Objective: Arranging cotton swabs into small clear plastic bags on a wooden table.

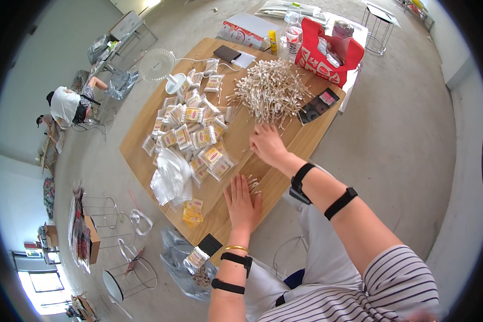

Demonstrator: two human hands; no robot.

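- Swab pile [272, 91]: on the table [306, 134], ahead of my right hand [267, 144].
- Packets [193, 115]: left of the swab pile.
- Bags [172, 174]: left of my left hand [242, 206], nearer me than most packets.
- Fan [156, 65]: behind the packets.
- Tote [311, 53]: behind and right of the swab pile.

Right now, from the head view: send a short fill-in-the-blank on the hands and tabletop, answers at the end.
1. The bare left hand has a thin metal bangle at its wrist, coloured ____.
2. Closest to the large heap of loose, white-tipped cotton swabs is the hand on the person's ____ side.
3. In the picture, the clear plastic packets of swabs lie to the ____ of that heap.
4. The bag with stand-up handles is white-printed ____.

Missing words: gold; right; left; red.
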